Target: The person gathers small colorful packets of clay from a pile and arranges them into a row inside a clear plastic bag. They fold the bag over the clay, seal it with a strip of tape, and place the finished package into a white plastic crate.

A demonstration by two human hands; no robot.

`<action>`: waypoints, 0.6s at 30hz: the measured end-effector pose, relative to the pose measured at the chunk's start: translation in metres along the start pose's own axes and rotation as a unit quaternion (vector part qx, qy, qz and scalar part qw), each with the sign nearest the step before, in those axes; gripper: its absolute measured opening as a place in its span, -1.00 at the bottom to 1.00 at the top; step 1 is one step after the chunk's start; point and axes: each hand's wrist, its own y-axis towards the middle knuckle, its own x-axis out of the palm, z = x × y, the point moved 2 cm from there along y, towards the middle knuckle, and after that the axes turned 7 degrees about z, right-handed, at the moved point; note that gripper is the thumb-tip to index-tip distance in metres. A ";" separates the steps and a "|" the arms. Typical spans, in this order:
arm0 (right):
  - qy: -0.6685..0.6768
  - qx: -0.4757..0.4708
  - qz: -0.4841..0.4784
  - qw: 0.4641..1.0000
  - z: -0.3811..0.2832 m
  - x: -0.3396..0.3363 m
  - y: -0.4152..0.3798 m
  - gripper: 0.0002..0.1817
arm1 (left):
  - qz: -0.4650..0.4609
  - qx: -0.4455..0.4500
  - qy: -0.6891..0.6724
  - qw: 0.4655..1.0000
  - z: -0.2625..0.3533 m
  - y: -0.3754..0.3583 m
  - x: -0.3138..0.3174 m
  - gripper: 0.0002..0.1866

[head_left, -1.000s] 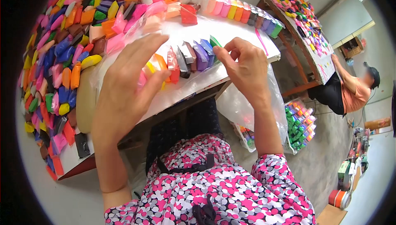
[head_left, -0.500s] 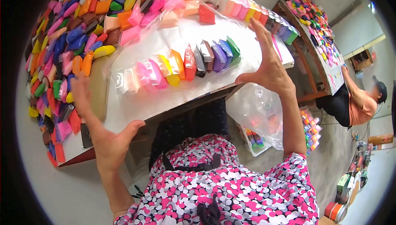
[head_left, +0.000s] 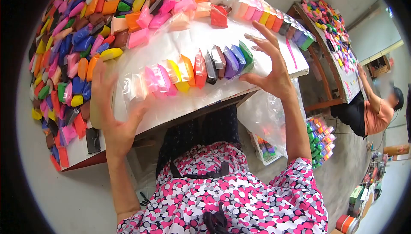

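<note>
Flanking a row of glossy plastic-wrapped slabs (head_left: 200,69), left hand (head_left: 116,127) and right hand (head_left: 275,76) open

White tabletop (head_left: 171,112) under colourful wrapped packets (head_left: 81,37), some in a row.

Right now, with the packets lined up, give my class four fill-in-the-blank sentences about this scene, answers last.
In the row, one ____ packet stands between the yellow packet and the red packet.
At the end nearest the right hand, the packet is ____.
The row stands on a table with a ____ top.
Near the row's pale end is the ____ hand.

Answers: orange; green; white; left.
</note>
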 end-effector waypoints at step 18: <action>-0.024 0.031 -0.067 0.997 -0.006 -0.018 0.012 -0.64 | -0.025 0.104 0.149 0.983 0.016 -0.005 -0.006 -0.63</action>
